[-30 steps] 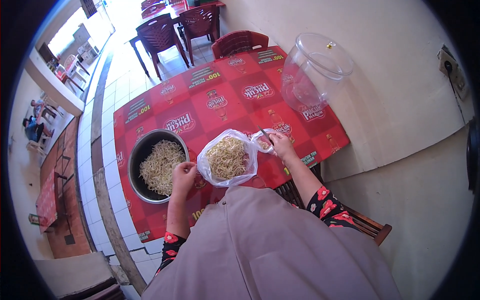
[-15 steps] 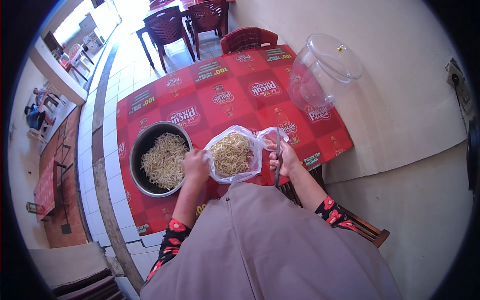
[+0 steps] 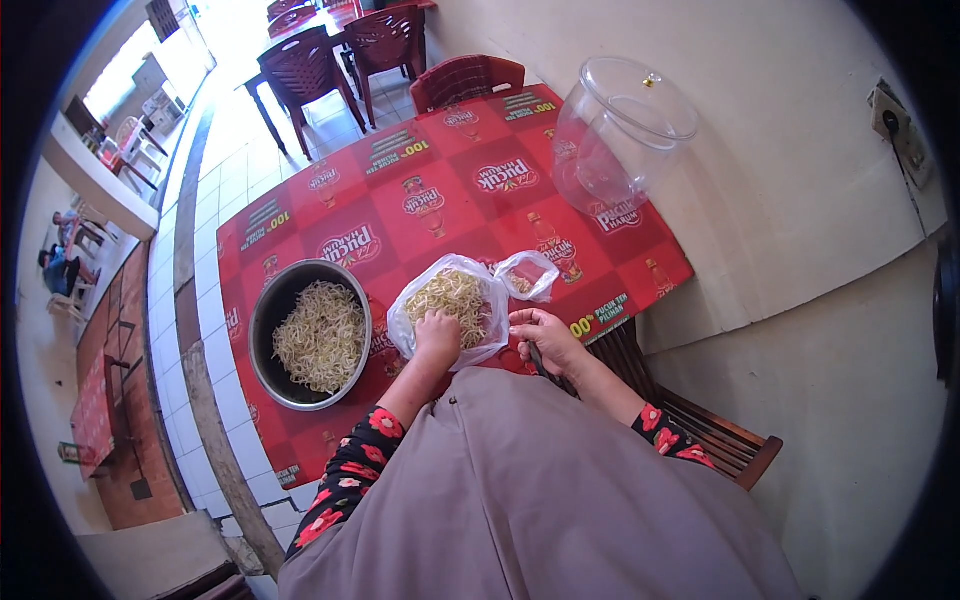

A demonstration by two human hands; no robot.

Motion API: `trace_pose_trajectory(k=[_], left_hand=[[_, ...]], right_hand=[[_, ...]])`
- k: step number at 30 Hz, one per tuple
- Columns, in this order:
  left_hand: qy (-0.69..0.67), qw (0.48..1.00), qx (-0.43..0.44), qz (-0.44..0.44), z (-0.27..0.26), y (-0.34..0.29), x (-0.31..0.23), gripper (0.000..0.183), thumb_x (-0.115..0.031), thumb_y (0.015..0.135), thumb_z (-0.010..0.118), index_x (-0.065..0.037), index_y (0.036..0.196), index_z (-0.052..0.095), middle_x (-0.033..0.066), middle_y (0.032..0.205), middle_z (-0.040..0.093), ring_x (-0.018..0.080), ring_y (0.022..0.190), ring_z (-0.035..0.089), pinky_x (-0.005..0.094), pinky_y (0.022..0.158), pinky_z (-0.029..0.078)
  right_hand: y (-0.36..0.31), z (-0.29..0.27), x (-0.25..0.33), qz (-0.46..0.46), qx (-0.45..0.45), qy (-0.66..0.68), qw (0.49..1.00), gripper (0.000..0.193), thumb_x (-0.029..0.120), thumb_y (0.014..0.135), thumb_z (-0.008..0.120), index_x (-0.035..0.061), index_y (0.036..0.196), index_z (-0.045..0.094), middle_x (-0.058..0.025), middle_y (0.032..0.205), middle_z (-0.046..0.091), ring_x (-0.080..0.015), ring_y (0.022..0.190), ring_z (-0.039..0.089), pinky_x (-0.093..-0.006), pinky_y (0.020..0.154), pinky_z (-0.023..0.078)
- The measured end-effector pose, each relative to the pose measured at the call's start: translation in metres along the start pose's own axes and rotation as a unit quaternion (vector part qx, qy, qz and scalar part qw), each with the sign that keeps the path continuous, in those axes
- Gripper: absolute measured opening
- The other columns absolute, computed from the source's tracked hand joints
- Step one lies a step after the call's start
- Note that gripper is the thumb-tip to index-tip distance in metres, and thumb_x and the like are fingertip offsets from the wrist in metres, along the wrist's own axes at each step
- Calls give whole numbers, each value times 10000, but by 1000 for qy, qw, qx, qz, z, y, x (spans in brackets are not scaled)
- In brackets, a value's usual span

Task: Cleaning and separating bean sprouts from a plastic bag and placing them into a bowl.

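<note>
My left hand [image 3: 437, 337] reaches into an open clear plastic bag [image 3: 495, 345] of bean sprouts [image 3: 452, 292], its fingers bent and closed on some at the near side. In my right hand [image 3: 550, 342] a dark knife [image 3: 540, 362] is gripped, slanting down toward my lap; its thumb and forefinger come close together just right of the bag. A metal pot [image 3: 262, 350] holding more bean sprouts [image 3: 318, 340] stands to the left. Beyond my right hand lies a small open plastic bag [image 3: 540, 290] with a few scraps in it.
A red patterned cloth [image 3: 360, 200] covers the table. A large clear plastic jar [image 3: 610, 150] stands at the far right against the wall. A red chair [image 3: 465, 80] is at the far edge, and a brown slatted chair [image 3: 715, 440] is at my right. People [image 3: 65, 270] sit far left.
My left hand has moved right, from between the pot and the bag into the sprouts. My right hand has come nearer, away from the small bag, and the knife has tilted down.
</note>
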State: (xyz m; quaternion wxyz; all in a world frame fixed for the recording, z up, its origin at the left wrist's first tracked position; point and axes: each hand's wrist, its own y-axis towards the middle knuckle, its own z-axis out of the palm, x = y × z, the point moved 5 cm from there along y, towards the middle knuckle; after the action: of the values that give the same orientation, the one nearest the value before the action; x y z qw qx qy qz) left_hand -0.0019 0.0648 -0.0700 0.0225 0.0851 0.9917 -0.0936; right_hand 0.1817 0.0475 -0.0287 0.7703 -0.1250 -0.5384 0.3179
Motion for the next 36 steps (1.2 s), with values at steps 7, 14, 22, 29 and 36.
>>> trace_pose_trajectory(k=[7,14,22,29,36], left_hand=[[-86,995,-14,-41,15,-7,18,216,-175,771,508,-58,868,662,153,997,588,303,978,557,417,826,458],[-177,980,34,-82,4,-13,13,261,-247,761,526,-52,856,671,161,1040,586,316,1004,551,418,846,450],[-76,995,57,-34,9,-14,7,206,-174,743,520,-95,846,680,117,1047,596,280,1036,541,416,853,434],[-169,985,-22,-32,5,-15,18,192,-158,753,516,-55,817,666,152,924,621,317,928,582,422,797,460],[-350,932,-71,-58,3,-15,37,158,-147,779,563,-25,859,623,161,824,624,313,784,610,401,719,478]], right_hand=[[2,12,3,0,20,-46,999,185,109,839,561,40,1000,501,-13,693,523,-73,488,507,-219,429,430],[0,22,7,10,28,-75,997,191,92,847,540,39,1025,495,-13,677,525,-71,487,507,-206,424,409],[0,20,9,-2,27,-71,997,188,88,843,545,37,1019,503,-11,680,526,-67,489,502,-206,431,411],[1,21,11,1,26,-85,996,185,87,845,540,33,1019,507,-5,669,514,-67,487,490,-206,428,396],[5,26,8,2,45,-113,993,225,110,843,562,36,1046,497,0,685,498,-65,498,475,-202,435,395]])
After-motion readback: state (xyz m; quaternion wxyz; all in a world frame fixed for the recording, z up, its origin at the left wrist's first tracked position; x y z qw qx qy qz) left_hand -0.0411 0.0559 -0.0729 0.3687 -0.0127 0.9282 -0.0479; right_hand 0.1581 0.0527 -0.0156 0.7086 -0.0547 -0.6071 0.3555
